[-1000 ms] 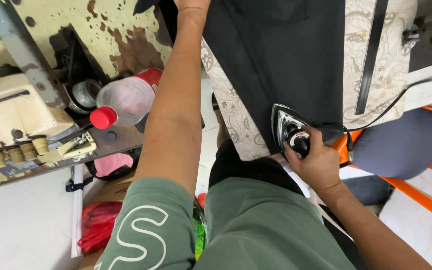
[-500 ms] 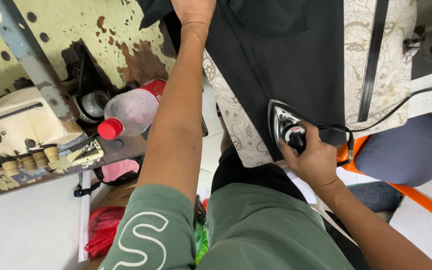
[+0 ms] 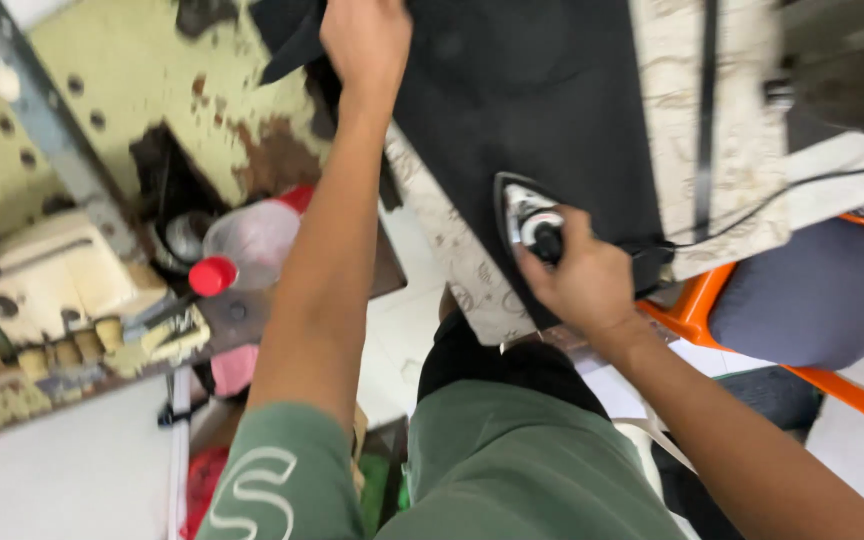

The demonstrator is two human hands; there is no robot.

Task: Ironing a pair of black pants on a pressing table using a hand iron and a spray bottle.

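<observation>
My right hand (image 3: 582, 282) grips the handle of a black and silver iron (image 3: 527, 225) that rests on a black cloth (image 3: 542, 110). The cloth lies spread over a board with a pale patterned cover (image 3: 452, 260). My left hand (image 3: 364, 40) reaches far forward and presses down on the far edge of the black cloth, fingers closed over a fold of it. A black cord (image 3: 752, 225) runs from the iron to the right.
A clear plastic bottle with a red cap (image 3: 242, 245) lies on a worn table to the left, beside a cream sewing machine (image 3: 62, 290). An orange chair with a grey cushion (image 3: 812, 300) stands at the right. A pitted yellow-green wall (image 3: 132, 90) is behind.
The view has shifted down a little. My left hand is now fully in view on the cloth. The iron has stayed at the near edge of the board.
</observation>
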